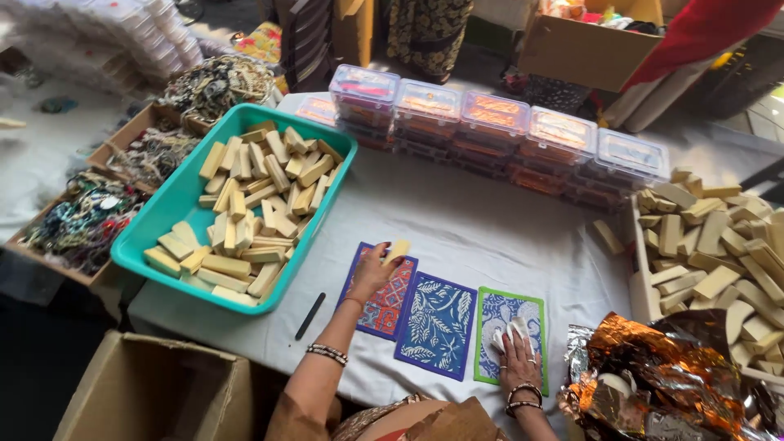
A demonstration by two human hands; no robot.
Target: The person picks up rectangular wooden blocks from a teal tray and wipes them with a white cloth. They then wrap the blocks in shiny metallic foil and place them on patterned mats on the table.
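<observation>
**Holding a pale bar over three patterned mats**

Pinching a pale yellow bar (pixel 398 250) between thumb and fingertips, the left hand (pixel 371 273) hovers above the red-and-blue mat (pixel 387 309), the leftmost of three lying side by side on the white cloth (pixel 482 229). The right hand (pixel 516 355) presses flat, fingers together, on a white wad (pixel 508 333) atop the green-edged mat (pixel 498 314); the dark blue mat (pixel 437 322) lies between. Far left sits a teal tub (pixel 163 220) of similar bars; right, a heaped tray (pixel 641 286).
</observation>
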